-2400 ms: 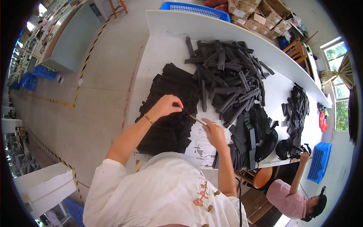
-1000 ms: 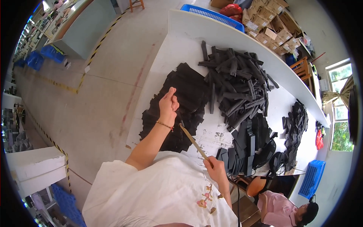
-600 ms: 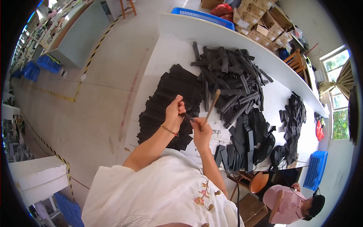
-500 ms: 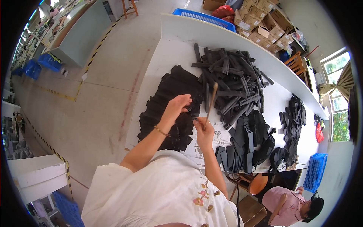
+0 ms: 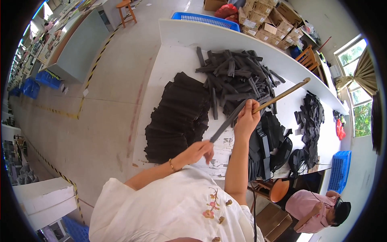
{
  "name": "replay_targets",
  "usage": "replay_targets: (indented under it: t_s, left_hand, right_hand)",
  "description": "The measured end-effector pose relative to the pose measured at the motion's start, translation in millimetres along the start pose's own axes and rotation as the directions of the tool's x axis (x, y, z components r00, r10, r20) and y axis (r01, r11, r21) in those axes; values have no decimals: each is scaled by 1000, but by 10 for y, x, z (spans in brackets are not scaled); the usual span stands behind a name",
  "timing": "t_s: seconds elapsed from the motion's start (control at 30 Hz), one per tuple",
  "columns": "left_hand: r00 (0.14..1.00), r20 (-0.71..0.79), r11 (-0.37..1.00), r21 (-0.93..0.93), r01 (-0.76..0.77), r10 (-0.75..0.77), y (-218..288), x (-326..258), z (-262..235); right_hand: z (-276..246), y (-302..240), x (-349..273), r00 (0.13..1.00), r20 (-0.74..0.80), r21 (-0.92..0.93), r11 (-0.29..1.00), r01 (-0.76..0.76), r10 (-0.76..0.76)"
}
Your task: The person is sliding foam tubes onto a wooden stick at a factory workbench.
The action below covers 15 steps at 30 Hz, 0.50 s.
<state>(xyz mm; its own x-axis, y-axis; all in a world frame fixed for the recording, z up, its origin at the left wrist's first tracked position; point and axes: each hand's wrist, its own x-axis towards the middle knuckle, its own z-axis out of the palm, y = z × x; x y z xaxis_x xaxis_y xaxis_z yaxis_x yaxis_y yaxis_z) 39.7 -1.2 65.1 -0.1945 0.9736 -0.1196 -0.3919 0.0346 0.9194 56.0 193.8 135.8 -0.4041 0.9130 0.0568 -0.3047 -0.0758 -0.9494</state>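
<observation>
Two bare hands are working over a long white tabletop (image 5: 177, 44) that is curving across the upper half of the view. Lying on it, toward the person's left, is a broad spread of overlapped flat black pieces (image 5: 177, 117), and just beyond it a loose heap of dark grey strips (image 5: 238, 74) is piling up. To the right, a stack of black straps and pads (image 5: 268, 141) is sitting near the tabletop's near edge, and a smaller pile of black pieces (image 5: 310, 117) is lying farther right. A blue plastic crate (image 5: 203, 18) is standing beyond the tabletop's far edge, with cardboard boxes (image 5: 266, 22) beside it. Another person in a pink top (image 5: 312, 207) is sitting at lower right.

The right hand (image 5: 246, 119) is raised above the tabletop, its fingers clamped around a thin wooden stick (image 5: 282, 95) that is slanting up to the right, and also pinching the upper end of a long dark grey strip (image 5: 227, 122). The strip is hanging in the air, running down-left to the left hand (image 5: 198, 151), whose fingers are closed together on its lower end, just above a paper-covered patch of tabletop
</observation>
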Motion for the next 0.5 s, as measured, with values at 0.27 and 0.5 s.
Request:
replay_targets:
  t_s: [0.27,0.5]
  left_hand:
    - [751,-541,924,171,-343,379,635,125,-272]
    - [877,-435,969,-44,-245,202,564,445,-557]
  right_hand:
    - [-116,-87,-55,892,430,-460,884,83,140]
    - [28,144,-478,854,451,-343,934,-102,259]
